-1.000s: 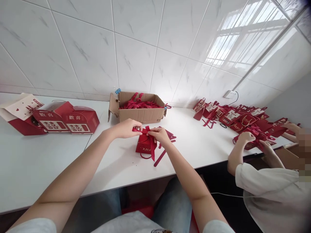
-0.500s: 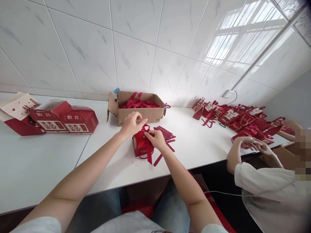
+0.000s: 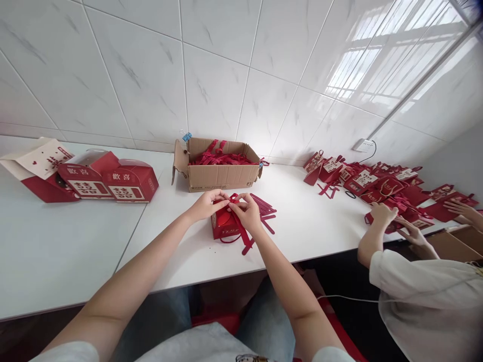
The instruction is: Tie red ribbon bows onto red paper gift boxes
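A small red gift box (image 3: 223,229) stands on the white table in front of me, with a red ribbon (image 3: 241,229) at its top. Both hands meet over the box. My left hand (image 3: 210,204) pinches the ribbon from the left, thumb and forefinger together. From the right, my right hand (image 3: 247,212) has its fingertips closed on the same ribbon, and one tail hangs down over the box front. The ribbon between the fingertips is partly hidden. Several dark red strips (image 3: 267,213) lie just right of the box.
Behind the hands stands a cardboard box (image 3: 222,177) of red ribbons. Larger red boxes (image 3: 130,183) stand at the left. Many small red boxes (image 3: 362,180) are heaped at the right, where another person's hands (image 3: 383,215) reach among them. A tiled wall backs the table.
My left hand has come down from above the box to the ribbon, beside my right hand. The view has shifted slightly. At the right, the other person's hands have moved apart.
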Available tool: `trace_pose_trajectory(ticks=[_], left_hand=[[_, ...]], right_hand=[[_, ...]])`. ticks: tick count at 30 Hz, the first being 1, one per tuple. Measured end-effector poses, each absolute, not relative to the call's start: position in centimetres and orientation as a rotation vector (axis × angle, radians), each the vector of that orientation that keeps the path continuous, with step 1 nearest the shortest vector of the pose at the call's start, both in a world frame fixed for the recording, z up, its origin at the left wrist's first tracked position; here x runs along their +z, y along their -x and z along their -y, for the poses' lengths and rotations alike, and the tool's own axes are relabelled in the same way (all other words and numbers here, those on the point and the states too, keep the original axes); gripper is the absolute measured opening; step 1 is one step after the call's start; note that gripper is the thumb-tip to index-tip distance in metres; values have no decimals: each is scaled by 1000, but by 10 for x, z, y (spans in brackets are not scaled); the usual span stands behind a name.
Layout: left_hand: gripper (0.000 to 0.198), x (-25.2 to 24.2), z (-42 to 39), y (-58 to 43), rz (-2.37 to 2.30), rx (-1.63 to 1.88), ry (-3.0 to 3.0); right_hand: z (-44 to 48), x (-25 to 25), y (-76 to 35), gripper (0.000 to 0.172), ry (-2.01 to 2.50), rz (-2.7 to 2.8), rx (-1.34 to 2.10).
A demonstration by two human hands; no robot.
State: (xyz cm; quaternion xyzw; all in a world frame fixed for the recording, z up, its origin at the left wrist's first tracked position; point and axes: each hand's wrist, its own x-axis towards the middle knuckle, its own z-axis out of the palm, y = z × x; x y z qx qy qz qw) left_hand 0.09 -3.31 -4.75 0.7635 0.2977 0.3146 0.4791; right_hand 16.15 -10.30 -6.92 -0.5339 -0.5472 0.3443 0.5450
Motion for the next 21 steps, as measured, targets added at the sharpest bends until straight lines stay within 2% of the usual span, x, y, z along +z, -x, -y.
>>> trace_pose_trajectory(ticks=[8, 13, 21], left_hand=[[27, -58, 29, 2, -668, 879, -1996], [22, -57, 34, 0, -718, 952, -2017], [19, -56, 36, -2, -763, 999, -2050]], right_hand=[[102, -67, -163, 23, 1257, 1328, 830], [108, -60, -161, 26, 1381, 1365, 748], [110, -65, -152, 13, 1406, 1252, 656]])
